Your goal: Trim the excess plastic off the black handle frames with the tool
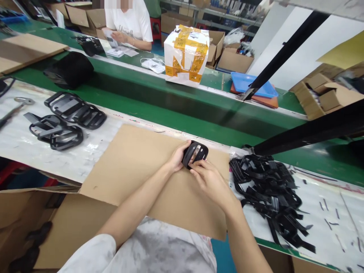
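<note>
A small black strapped part (195, 153) is held up over a brown cardboard sheet (136, 163). My left hand (178, 156) is wrapped round its left side. At its lower right edge, the closed fingers of my right hand (207, 175) touch the part; whether they pinch a strap is too small to tell. To the right lies a heap of black straps and frames (267, 185). Several black strapped frames (75, 110) rest on the white work surface at the left.
A hammer-like tool (17, 108) lies far left, near a black bundle (69, 70). Beyond the green conveyor (170, 108) stand a taped white box (186, 55) and a blue tray (253, 84). Across it, a person (129, 22) handles papers. Black posts slant in from the right.
</note>
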